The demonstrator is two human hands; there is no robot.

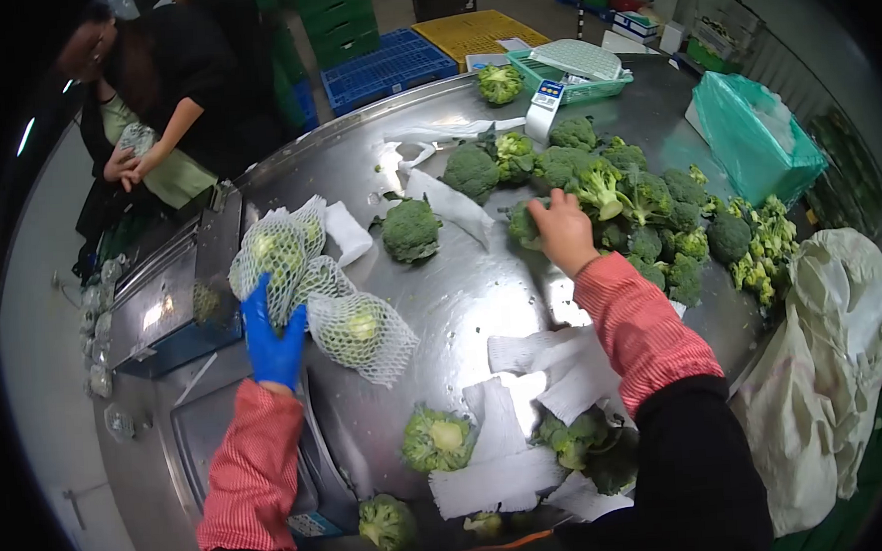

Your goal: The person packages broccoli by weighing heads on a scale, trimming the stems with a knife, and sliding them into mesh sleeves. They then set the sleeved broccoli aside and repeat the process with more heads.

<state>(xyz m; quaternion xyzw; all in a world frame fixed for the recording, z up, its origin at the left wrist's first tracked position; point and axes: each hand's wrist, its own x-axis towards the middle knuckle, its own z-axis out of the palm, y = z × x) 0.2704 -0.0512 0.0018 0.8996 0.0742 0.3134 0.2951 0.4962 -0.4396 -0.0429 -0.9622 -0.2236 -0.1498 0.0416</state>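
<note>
My left hand point(273, 334), in a blue glove, reaches to a group of broccoli heads in white foam netting point(278, 252). Its fingers are spread, with the fingertips against the nearest net. Another netted broccoli point(362, 327) lies just right of the thumb. My right hand point(564, 231), bare, has its fingers curled over a broccoli head point(524, 227) at the left edge of a pile of loose broccoli point(646, 197). Between my hands, a single broccoli head point(411, 229) sits beside white netting sleeves point(449, 205).
Flat white net sleeves point(496, 477) and broccoli heads point(438, 439) lie near the front edge. A green basket point(581, 87), a green-lined box point(758, 139) and a cream sack point(815, 376) line the far and right sides. A metal box point(173, 304) stands left; a person point(158, 101) holds a wrapped item beyond.
</note>
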